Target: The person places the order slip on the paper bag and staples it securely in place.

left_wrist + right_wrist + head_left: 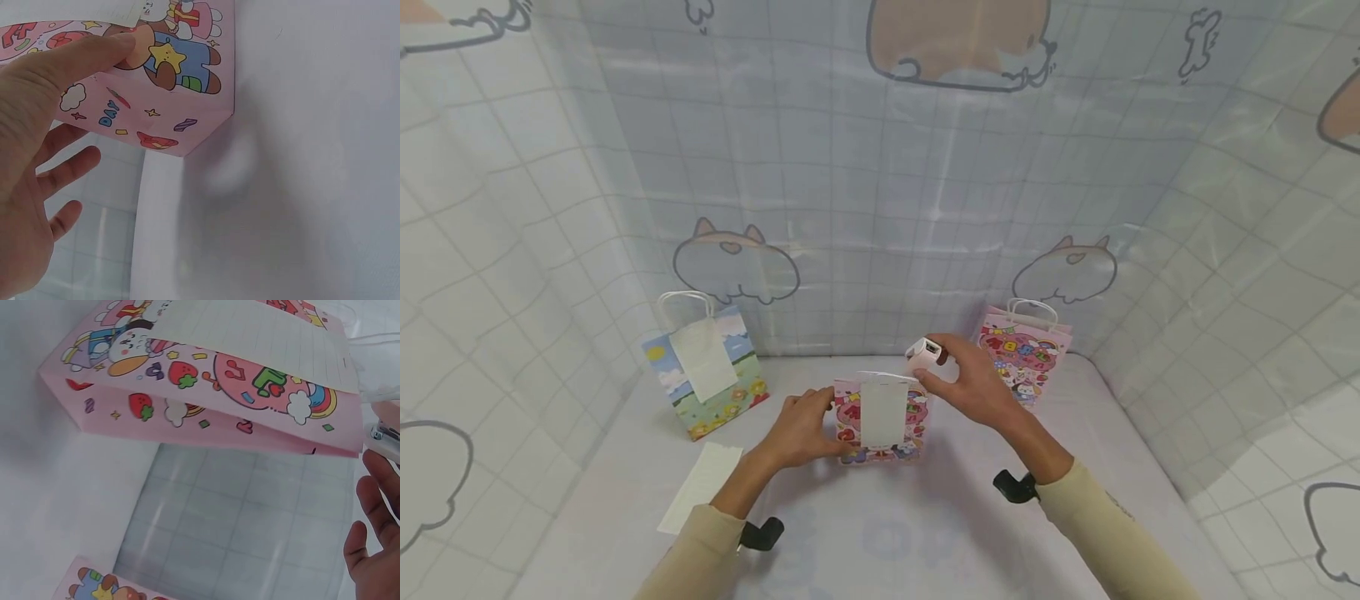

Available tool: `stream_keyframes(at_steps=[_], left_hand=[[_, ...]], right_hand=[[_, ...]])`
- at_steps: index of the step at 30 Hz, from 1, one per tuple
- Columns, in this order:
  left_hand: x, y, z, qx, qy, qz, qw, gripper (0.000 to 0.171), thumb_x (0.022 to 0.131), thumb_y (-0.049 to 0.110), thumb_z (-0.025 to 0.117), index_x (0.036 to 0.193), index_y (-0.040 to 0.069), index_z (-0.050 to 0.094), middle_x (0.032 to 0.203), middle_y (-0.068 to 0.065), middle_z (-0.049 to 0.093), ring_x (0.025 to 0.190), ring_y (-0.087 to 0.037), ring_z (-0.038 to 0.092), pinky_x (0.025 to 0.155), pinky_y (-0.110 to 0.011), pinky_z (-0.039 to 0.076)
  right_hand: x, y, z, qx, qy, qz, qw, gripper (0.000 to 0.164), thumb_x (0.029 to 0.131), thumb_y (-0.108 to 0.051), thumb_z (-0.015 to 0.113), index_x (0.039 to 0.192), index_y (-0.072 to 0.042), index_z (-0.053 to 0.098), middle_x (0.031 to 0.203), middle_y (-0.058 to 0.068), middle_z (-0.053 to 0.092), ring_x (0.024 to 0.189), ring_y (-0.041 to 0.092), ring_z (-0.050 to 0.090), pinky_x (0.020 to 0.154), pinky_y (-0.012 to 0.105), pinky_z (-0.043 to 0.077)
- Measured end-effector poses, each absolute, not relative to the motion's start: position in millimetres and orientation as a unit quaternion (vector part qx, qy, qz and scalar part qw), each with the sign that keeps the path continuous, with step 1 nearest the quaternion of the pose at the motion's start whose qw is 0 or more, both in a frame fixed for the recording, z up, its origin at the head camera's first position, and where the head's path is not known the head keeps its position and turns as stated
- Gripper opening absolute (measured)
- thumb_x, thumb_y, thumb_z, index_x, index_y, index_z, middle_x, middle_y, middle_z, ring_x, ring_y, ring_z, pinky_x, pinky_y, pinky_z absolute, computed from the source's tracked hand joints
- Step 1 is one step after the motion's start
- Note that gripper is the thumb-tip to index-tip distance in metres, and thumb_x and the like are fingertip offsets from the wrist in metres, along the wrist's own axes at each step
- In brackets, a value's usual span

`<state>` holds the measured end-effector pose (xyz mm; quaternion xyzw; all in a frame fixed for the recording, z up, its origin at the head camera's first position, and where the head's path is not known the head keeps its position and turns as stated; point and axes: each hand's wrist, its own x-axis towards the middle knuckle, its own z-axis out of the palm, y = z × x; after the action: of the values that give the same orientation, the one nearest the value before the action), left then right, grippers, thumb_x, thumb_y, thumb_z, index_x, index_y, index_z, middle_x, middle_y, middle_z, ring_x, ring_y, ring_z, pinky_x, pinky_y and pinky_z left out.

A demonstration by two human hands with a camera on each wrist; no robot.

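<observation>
A pink cartoon-printed paper gift bag (917,421) stands in the middle of the table, a lined sheet of paper (883,417) lying against its front. My left hand (805,429) grips the bag's left side; in the left wrist view the thumb (94,56) presses the front and the other fingers are partly behind it. Just above the bag's top right corner, my right hand (973,383) holds a pink-and-white stapler (923,354). Only part of the stapler (389,432) shows in the right wrist view, close to the bag's top edge. A small staple-like mark is visible near the sheet's upper end.
At the back left stands a blue-and-green gift bag (741,354) with a paper sheet (703,358) on its front. Another pink gift bag (1022,354) is at the back right. Loose lined paper (703,483) lies on the left of the table. Printed sheeting (880,208) encloses the table.
</observation>
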<state>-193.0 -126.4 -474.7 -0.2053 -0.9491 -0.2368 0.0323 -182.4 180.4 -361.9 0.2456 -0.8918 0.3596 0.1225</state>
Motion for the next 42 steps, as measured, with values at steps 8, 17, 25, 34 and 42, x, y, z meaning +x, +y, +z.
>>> stream_keyframes(at_steps=[8, 17, 25, 34, 42], left_hand=[[-198, -135, -476, -0.189, -0.952, -0.239, 0.037, 0.086, 0.064, 0.057, 0.089, 0.131, 0.016, 0.056, 0.114, 0.003, 0.066, 0.110, -0.020, 0.058, 0.097, -0.050, 0.034], [-205, -147, -477, -0.174, -0.953, -0.244, 0.051, 0.086, 0.068, 0.058, 0.086, 0.135, 0.016, 0.053, 0.118, 0.001, 0.066, 0.105, -0.021, 0.058, 0.096, -0.052, 0.034], [-213, -157, -474, -0.132, -0.954, -0.266, 0.050, 0.094, 0.071, 0.054, 0.087, 0.145, 0.014, 0.045, 0.130, -0.006, 0.065, 0.108, -0.027, 0.059, 0.094, -0.055, 0.035], [-221, -171, -478, -0.093, -0.954, -0.282, 0.050, 0.098, 0.077, 0.050, 0.084, 0.153, 0.013, 0.034, 0.140, -0.011, 0.059, 0.111, -0.030, 0.061, 0.092, -0.055, 0.041], [-225, -181, -475, -0.074, -0.956, -0.278, 0.055, 0.093, 0.080, 0.050, 0.082, 0.152, 0.014, 0.036, 0.139, -0.012, 0.059, 0.104, -0.029, 0.063, 0.074, -0.043, 0.050]], right_hand=[[-185, 191, -368, 0.199, -0.892, 0.371, 0.163, 0.048, 0.093, -0.040, 0.072, 0.131, -0.014, 0.060, 0.101, 0.002, 0.062, 0.089, 0.020, 0.054, 0.069, 0.036, 0.044], [-183, 209, -388, 0.175, -0.897, 0.377, 0.153, 0.047, 0.092, -0.042, 0.073, 0.129, -0.016, 0.059, 0.099, 0.005, 0.062, 0.087, 0.024, 0.056, 0.067, 0.035, 0.046], [-173, 223, -420, 0.139, -0.917, 0.362, 0.096, 0.060, 0.091, -0.052, 0.071, 0.139, -0.019, 0.054, 0.102, 0.004, 0.065, 0.092, 0.020, 0.057, 0.071, 0.033, 0.047], [-158, 238, -460, 0.083, -0.927, 0.365, 0.017, 0.058, 0.089, -0.049, 0.074, 0.137, -0.026, 0.052, 0.094, -0.005, 0.067, 0.084, 0.017, 0.057, 0.066, 0.032, 0.046], [-147, 246, -483, 0.004, -0.925, 0.372, -0.080, 0.060, 0.086, -0.048, 0.077, 0.130, -0.017, 0.050, 0.093, 0.001, 0.069, 0.078, 0.015, 0.059, 0.066, 0.031, 0.048]])
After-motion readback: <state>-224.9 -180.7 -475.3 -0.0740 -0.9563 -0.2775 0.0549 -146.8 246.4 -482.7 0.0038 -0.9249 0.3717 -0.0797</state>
